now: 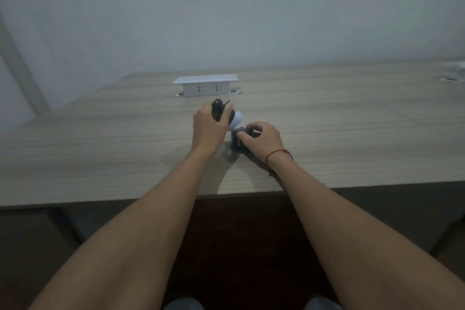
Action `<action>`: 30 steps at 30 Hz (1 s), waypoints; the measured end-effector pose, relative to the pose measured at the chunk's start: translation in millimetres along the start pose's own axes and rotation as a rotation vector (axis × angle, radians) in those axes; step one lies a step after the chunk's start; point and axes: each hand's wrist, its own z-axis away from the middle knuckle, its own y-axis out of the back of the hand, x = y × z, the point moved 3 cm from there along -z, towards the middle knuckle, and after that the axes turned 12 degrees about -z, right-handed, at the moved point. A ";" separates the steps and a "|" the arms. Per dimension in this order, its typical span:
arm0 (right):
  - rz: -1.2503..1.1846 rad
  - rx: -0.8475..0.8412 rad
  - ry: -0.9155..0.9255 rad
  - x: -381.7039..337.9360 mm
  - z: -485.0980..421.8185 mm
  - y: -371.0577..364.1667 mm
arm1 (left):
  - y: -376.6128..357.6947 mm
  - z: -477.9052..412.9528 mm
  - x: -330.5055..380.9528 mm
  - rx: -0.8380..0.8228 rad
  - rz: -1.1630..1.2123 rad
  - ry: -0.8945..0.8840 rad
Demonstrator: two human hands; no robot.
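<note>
My left hand grips a dark rounded object that sticks up above my fingers, with a thin dark stem at its top right. A pale rounded part shows just right of that hand. My right hand has its fingers curled round a small dark grey object that stands on the wooden table. The two hands are close together near the table's middle. What the objects are is too blurred to tell.
A white pop-up socket box with two outlets stands behind the hands. A second white fitting sits at the far right edge. The table's front edge runs across below my wrists. A red string circles my right wrist.
</note>
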 end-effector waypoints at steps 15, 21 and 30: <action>-0.131 -0.007 -0.038 1.0 3.6 3.3 | -11.5 -15.7 -12.4 -0.262 -0.102 -0.042; -0.156 -0.008 -0.053 0.6 0.8 3.8 | -20.7 -20.6 0.9 -0.299 -0.068 -0.085; -0.127 0.009 -0.093 2.2 1.1 2.4 | -29.1 -25.8 2.1 -0.339 -0.174 -0.120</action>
